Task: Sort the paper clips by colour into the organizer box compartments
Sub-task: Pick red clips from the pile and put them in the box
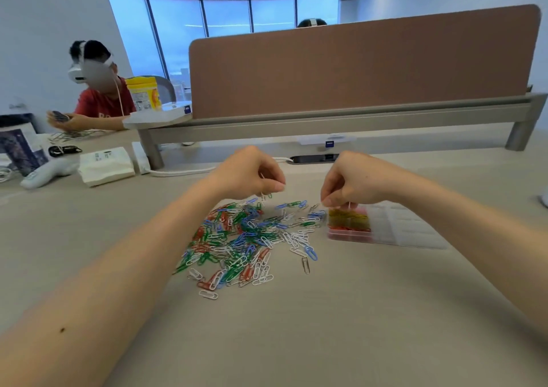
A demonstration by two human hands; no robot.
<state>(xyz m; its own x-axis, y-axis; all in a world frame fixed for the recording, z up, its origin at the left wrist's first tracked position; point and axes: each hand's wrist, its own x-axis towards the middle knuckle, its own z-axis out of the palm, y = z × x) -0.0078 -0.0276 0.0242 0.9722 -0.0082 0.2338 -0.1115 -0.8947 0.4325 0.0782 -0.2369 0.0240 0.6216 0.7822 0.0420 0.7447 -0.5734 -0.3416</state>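
one beige table, wide, carrying everything listed below.
one brown divider panel, upright on a grey rail along the table's far edge.
one other person in a red shirt, seated far left in a white headset, hands on clips of their own.
one loose pile of paper clips at table centre, with red, green, blue and white mixed and a few strays at its near and right edges.
one clear organizer box, flat on the table just right of the pile, beside its right fringe.
one white tissue pack, left of the pile and well apart from it.
one left hand, raised over the pile's far edge, fingers curled, thumb and fingertips pinching a small bunch of clips that dangles just above the pile; white and green by the look, though blurred.
one right hand, raised over the box's left end, fingers curled, pinching one pale clip. the two hands are apart.
two filled compartments at the box's left end — yellow clips in the farther, red clips in the nearer.
the pale clip hangs straight above the yellow clips; whether it touches them cannot be told.
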